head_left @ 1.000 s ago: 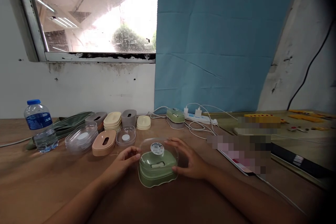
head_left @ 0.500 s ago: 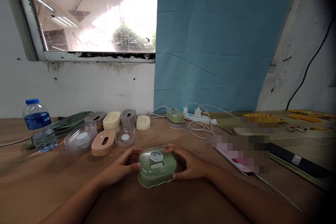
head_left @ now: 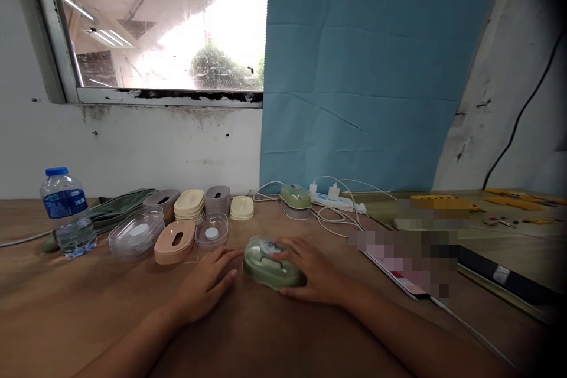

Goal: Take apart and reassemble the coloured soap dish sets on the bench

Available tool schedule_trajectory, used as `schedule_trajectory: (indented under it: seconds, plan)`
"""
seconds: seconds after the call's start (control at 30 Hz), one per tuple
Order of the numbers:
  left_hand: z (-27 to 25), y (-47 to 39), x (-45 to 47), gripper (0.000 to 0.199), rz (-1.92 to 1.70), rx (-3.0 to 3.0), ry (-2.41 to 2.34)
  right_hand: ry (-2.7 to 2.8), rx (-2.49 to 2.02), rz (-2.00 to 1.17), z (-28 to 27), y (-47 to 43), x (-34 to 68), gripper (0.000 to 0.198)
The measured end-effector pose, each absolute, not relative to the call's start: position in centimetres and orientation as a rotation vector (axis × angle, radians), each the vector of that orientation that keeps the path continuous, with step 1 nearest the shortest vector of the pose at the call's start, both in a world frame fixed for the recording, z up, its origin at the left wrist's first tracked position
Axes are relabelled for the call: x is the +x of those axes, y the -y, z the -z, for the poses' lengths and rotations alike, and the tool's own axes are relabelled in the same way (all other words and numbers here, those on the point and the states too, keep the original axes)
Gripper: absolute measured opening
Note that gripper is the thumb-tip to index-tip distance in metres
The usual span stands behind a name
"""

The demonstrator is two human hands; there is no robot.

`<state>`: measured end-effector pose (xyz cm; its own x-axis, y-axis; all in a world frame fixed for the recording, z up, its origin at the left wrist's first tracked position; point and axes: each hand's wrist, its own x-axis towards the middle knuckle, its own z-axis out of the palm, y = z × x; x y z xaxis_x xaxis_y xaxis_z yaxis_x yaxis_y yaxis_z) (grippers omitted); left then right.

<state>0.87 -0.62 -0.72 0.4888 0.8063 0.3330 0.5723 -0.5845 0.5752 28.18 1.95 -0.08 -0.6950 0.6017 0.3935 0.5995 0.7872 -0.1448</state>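
With my right hand [head_left: 313,273] I hold the green box [head_left: 259,257], curled around its right side and top. My left hand [head_left: 208,284] is loosely spread and holds nothing, just beside the box. The box is at the middle of the counter [head_left: 266,342]; whether it touches the surface, I cannot tell. Farther left stands a pink box [head_left: 170,254], then a bottle [head_left: 71,212].

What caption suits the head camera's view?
Right hand gripping a green box, left hand open beside it, a peach container beyond.
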Motion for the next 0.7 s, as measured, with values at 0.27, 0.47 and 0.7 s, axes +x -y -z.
schedule_trajectory:
  seconds: [0.27,0.47,0.7]
  plan:
    - [0.8,0.8,1.2,0.035,-0.761,2.430,-1.184,2.271,-1.323,0.358,2.4,-6.1,27.5,0.061]
    - [0.7,0.8,1.2,0.034,-0.768,2.410,-1.192,2.195,-1.452,0.477,3.1,-12.7,24.2,0.048]
    - [0.8,0.8,1.3,0.039,-0.839,2.377,-1.254,2.118,-1.540,0.559,3.3,-18.0,23.1,0.040]
